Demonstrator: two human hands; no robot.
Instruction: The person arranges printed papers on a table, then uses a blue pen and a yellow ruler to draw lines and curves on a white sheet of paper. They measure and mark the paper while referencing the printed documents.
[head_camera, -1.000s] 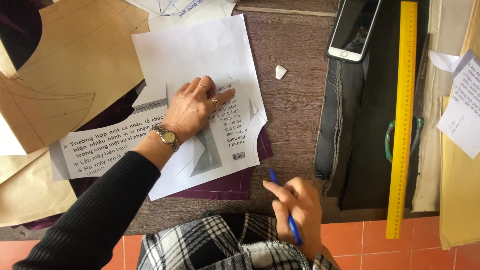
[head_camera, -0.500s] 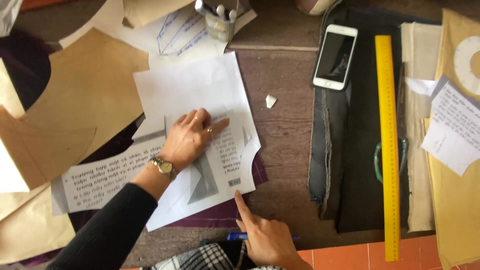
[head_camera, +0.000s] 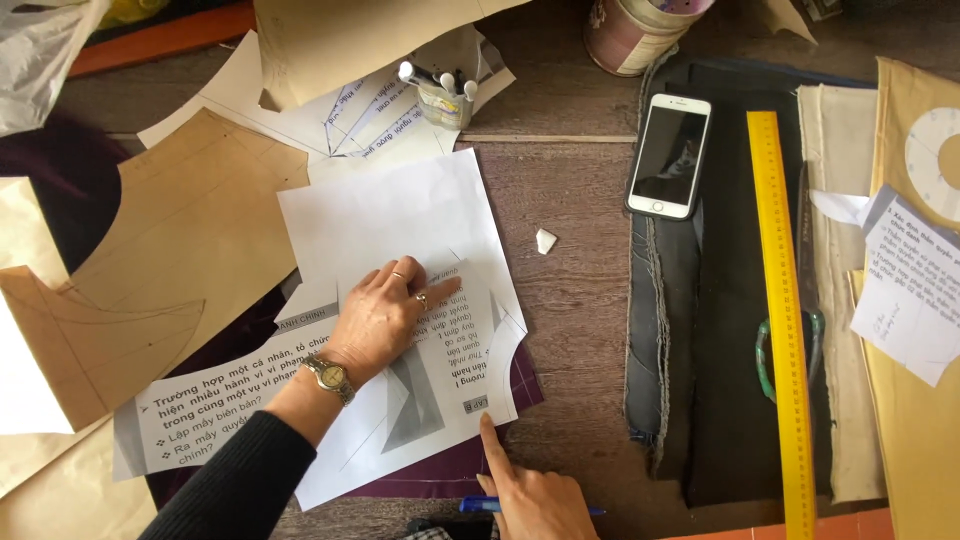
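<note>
White paper pattern (head_camera: 420, 300) lying on purple cloth (head_camera: 480, 470), the left hand (head_camera: 385, 315) pressing it flat with spread fingers, the right hand (head_camera: 530, 495) pointing its forefinger at the lower edge while gripping a blue pen (head_camera: 480, 505).

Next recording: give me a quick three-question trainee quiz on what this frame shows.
1. True or false: the left hand lies flat on the white paper pattern.
2. What does the right hand's index finger touch? A) the phone B) the paper pattern's lower edge C) the yellow ruler
3. Fill in: the small white chalk piece lies on the bare ____ table, between pattern and phone.

Key: 1 true; 2 B; 3 wooden.
</note>
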